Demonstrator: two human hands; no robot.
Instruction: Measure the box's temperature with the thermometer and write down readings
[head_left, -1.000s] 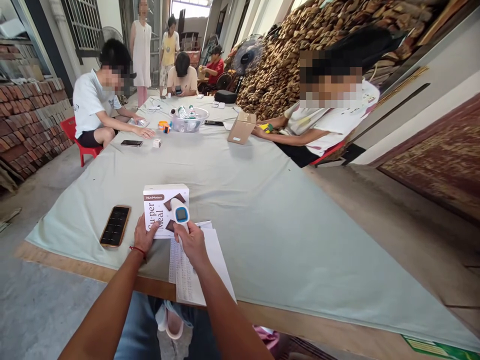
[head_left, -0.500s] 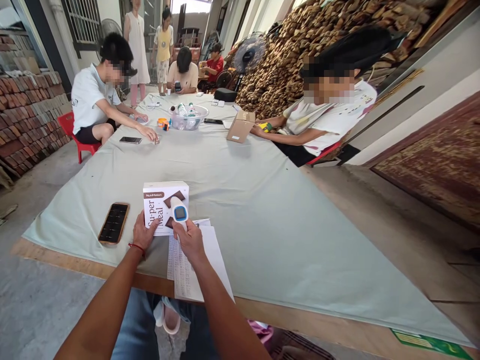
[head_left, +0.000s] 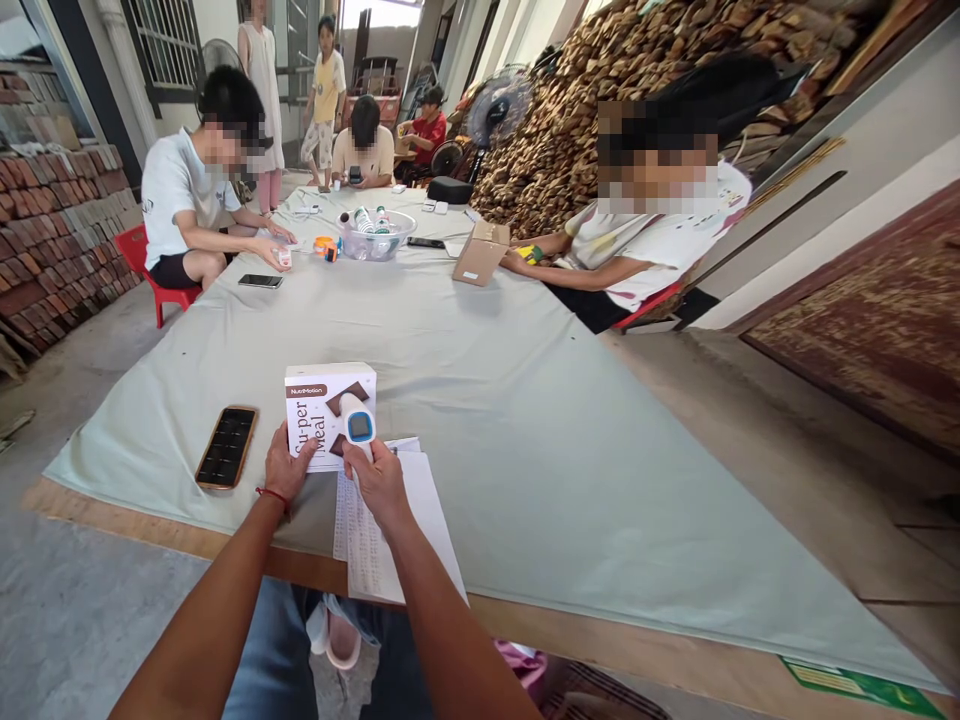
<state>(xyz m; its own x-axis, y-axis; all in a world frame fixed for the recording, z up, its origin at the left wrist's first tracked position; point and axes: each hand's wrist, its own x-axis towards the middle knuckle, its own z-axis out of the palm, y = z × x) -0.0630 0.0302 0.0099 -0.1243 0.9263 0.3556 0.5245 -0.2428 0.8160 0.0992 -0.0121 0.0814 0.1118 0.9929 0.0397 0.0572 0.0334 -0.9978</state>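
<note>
My left hand [head_left: 288, 465] grips the lower left corner of a white box [head_left: 309, 392] printed "NutriMotion Su-per Meal", its thumb across the front. The box stands upright on the cloth. My right hand [head_left: 379, 485] is wrapped round the handle of a white infrared thermometer [head_left: 361, 424] with a blue-rimmed screen facing me. The thermometer is in front of the box's right part; whether they touch I cannot tell. Under my right hand and forearm lie sheets of written paper [head_left: 427, 520]. A phone in an orange-brown case [head_left: 227, 447] lies left of my left hand.
A pale green cloth [head_left: 570, 450] covers the long table. Farther back are a clear plastic basin [head_left: 405, 228] with bottles, a cardboard box [head_left: 481, 255], another phone [head_left: 261, 281] and an orange tape-like roll [head_left: 325, 246]. People sit along both sides and the far end; two stand behind.
My hands, the box and the thermometer keep their places. The person at the left has drawn a hand back, with a small whitish thing now at the fingers. The standing people have shifted slightly.
</note>
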